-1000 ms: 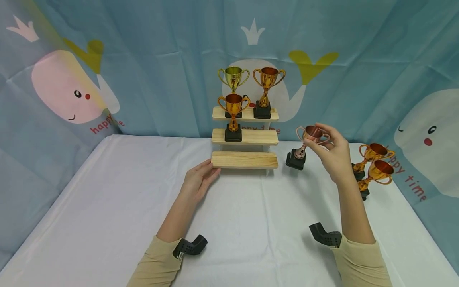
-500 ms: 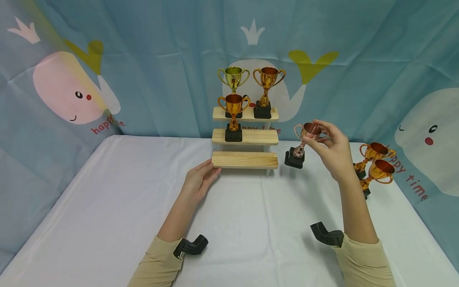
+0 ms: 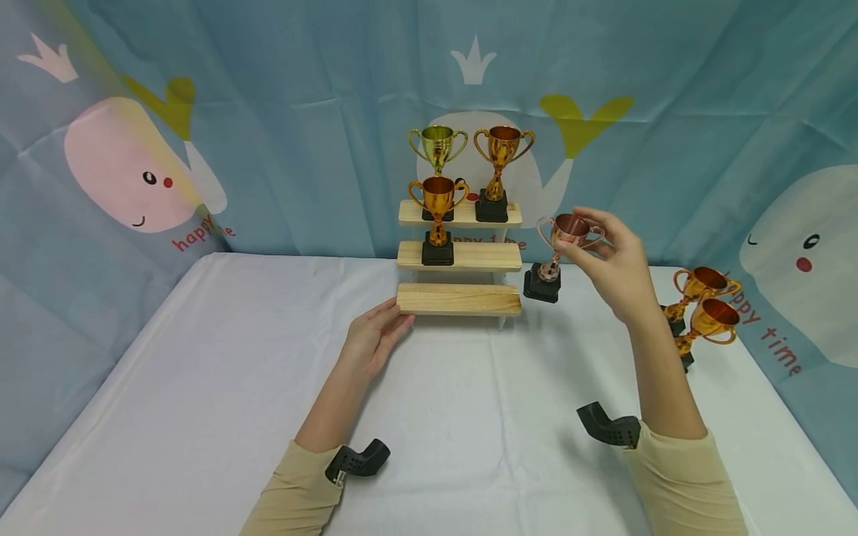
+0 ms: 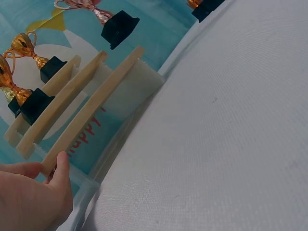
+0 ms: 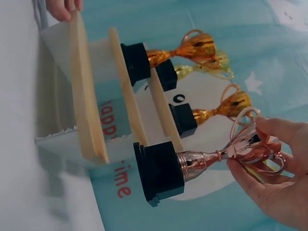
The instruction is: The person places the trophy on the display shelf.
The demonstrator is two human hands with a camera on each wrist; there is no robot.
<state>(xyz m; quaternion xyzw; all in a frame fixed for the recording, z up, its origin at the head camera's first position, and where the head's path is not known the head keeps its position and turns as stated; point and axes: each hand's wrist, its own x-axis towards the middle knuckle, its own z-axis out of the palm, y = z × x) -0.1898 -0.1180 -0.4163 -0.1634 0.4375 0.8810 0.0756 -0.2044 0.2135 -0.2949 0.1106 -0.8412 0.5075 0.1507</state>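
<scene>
A rose-gold trophy cup with a black base hangs in the air, slightly tilted, right of the wooden three-tier stand. My right hand pinches its cup between thumb and fingers. At the stand's lowest shelf, my left hand grips the left end between thumb and fingers. On the top shelf stand a yellow-gold trophy at left and an orange-gold trophy at right. Another orange-gold trophy stands at the left of the middle shelf, partly covering the yellow-gold one. The lowest shelf bears nothing.
Two more orange-gold trophies, a rear one and a front one, are at the table's right edge beyond my right forearm. Behind the white-covered table hangs a blue curtain printed with whales.
My right hand has carried the rose-gold trophy up and left, closer to the stand. My left hand keeps its place on the lowest shelf.
</scene>
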